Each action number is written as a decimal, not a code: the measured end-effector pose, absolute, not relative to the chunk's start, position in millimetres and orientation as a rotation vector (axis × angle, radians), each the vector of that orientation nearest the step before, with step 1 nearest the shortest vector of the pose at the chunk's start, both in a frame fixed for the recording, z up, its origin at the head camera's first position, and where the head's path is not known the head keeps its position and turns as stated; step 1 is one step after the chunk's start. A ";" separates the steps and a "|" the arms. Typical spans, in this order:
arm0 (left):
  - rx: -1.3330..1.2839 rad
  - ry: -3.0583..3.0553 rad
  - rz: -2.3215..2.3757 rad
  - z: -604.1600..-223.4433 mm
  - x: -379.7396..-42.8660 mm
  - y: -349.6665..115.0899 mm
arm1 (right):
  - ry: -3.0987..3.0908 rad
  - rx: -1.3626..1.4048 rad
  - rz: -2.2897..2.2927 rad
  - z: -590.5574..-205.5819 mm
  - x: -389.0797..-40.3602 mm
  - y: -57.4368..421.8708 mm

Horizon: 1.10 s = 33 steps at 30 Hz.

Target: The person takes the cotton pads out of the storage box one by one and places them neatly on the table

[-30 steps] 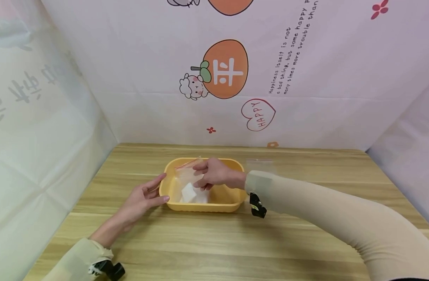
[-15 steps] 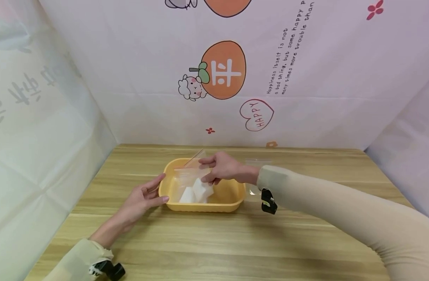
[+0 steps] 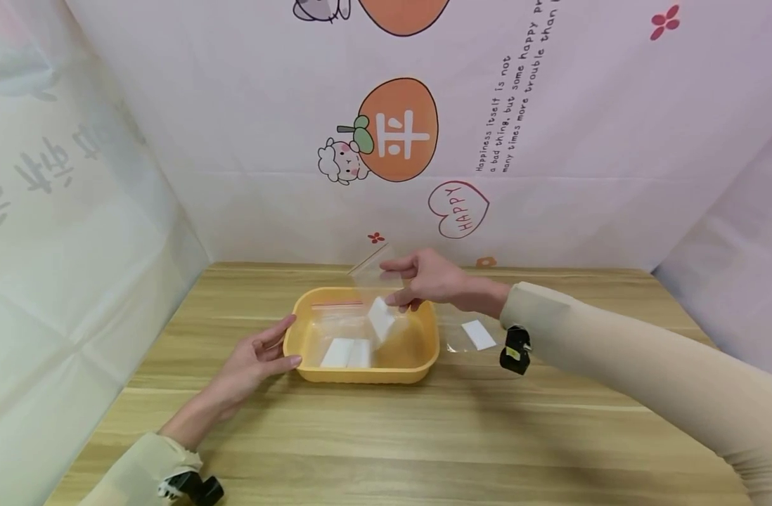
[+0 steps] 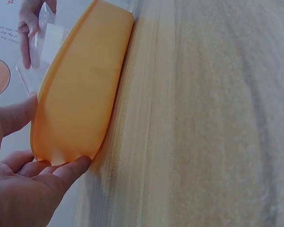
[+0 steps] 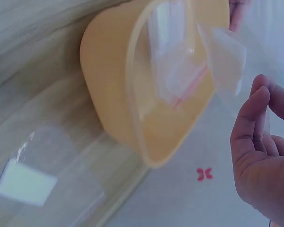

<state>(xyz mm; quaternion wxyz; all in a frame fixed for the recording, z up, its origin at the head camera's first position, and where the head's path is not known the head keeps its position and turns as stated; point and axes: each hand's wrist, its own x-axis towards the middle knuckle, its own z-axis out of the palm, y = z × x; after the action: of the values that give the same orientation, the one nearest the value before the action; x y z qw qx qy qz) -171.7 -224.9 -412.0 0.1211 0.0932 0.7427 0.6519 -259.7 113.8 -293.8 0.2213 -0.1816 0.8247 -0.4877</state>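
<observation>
My left hand (image 3: 259, 357) grips the left end of a yellow plastic bin (image 3: 363, 375), with the thumb at its rim in the left wrist view. Over the bin's right half, my right hand (image 3: 435, 279) pinches a clear zip-lock bag (image 3: 368, 270). A flat white piece (image 3: 381, 320) shows inside that bag, which hangs tilted with its red-edged seal up. Within the bin lie more clear zip-lock bags (image 3: 337, 309) holding white pieces (image 3: 348, 353), toward the left side. The right wrist view shows the held bag (image 5: 225, 61) between thumb and fingers.
Another clear bag (image 3: 457, 344) with a white rectangle (image 3: 479, 334) lies on the wooden table (image 3: 386, 443), just right of the bin and under the right forearm. A printed white cloth (image 3: 266, 211) rises behind the table, with more cloth at both sides.
My right hand has lifted a zip-lock bag up and to the right from among the bags in the bin. The left hand has stayed on the bin's left end.
</observation>
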 end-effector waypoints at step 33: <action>0.252 2.168 1.893 -416.5 -173.6 -224.4 | 2.209 -0.270 -1.474 -332.4 -265.8 322.5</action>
<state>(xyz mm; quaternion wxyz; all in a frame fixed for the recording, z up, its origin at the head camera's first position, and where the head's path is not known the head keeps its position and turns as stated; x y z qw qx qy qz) -173.6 -224.4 -416.5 0.1258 0.0865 0.7445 0.6500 -265.8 322.5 -332.4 0.2339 -0.0982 0.8047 -0.5367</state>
